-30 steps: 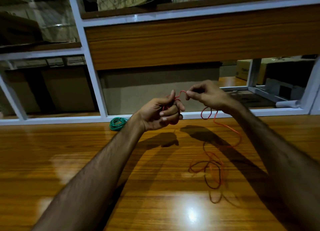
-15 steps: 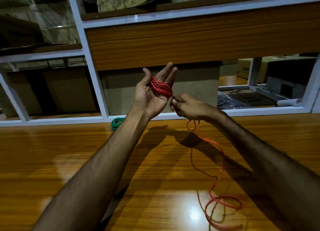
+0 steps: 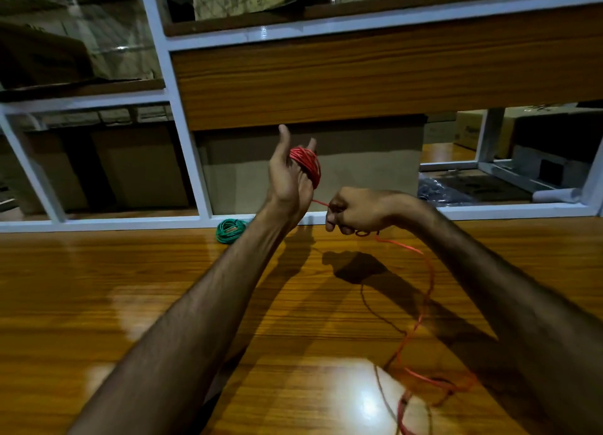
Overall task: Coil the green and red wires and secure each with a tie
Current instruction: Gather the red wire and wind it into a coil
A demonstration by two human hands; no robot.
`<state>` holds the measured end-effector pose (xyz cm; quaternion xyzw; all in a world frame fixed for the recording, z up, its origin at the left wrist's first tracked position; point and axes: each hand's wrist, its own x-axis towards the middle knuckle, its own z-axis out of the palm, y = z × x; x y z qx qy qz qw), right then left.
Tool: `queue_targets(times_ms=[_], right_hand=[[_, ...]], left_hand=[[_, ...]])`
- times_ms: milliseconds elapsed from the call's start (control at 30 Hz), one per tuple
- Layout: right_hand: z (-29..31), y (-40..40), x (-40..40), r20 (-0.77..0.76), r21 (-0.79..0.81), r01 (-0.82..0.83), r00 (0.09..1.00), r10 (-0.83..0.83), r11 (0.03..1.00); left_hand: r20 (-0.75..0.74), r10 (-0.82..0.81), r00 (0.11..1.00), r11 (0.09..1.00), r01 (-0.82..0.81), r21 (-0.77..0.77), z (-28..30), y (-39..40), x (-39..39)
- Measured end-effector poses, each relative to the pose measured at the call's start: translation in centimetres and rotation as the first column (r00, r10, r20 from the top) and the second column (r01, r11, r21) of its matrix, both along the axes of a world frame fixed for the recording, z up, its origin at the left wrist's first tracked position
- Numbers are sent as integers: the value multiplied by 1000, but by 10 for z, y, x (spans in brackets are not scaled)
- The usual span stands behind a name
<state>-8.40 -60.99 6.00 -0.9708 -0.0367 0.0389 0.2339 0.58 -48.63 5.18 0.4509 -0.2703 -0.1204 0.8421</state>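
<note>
My left hand (image 3: 287,177) is raised above the table's far edge, thumb up, with the red wire (image 3: 306,164) wound in several loops around its fingers. My right hand (image 3: 357,211) is a closed fist just to the right and lower, pinching the red strand that runs taut from the coil. The loose rest of the red wire (image 3: 427,291) trails down from that fist and lies in slack loops on the table near the front right. The green wire (image 3: 230,229) lies coiled on the table at the back, left of my left wrist.
The glossy wooden table (image 3: 98,304) fills the lower view. A white-framed shelf unit (image 3: 182,134) with a wooden panel rises directly behind it. Cardboard boxes (image 3: 473,128) and a white roll (image 3: 554,195) sit beyond at the right.
My left hand opened and rose, and the red coil on its fingers grew. My right hand circled from above the coil down to its lower right. The slack on the table shifted right.
</note>
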Motion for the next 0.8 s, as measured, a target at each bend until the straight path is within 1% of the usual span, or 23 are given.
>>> queue_targets(times_ms=[33,100,133,233,333,433,500,567,633,733,800], right_hand=[[3,0,-1,0,-4,1,1000,-1,1000],[8,-1,-2,-6,2,3,1000,-3,1000],[11,-1,-3,-10,3,0,1000,0,1000],[17,-2,-7,-12,5,-13,1000,13,1000],[22,-7,-11,10,23,-7,1000,7,1000],[26,-11,-14,43,50,13,999,-15,999],[27,-9,-15,90,35,28,995,-31,999],[26,-4,-13,168,11,39,985,-40,999],[26,0,-13,211,-8,37,977,-35,999],[28,1,-16,199,3,47,979,-47,999],[27,-1,-17,197,-8,94,976,-90,996]], left_hand=[[58,49,997,996,-53,65,0,0,-5],[205,146,968,959,-189,210,1,-2,-15],[282,144,949,935,-224,274,1,-4,-18],[451,29,892,864,-249,437,-1,-5,-21],[578,24,816,809,-355,468,-5,-9,-18],[606,16,795,787,-384,483,-5,-11,-11],[622,-7,783,782,-383,491,-7,-11,-4],[626,-13,780,788,-377,487,-7,-9,-1],[614,-7,789,801,-363,476,-8,-9,1],[635,-69,770,793,-344,502,-10,-9,-3],[661,-137,738,763,-347,545,-10,-9,-8]])
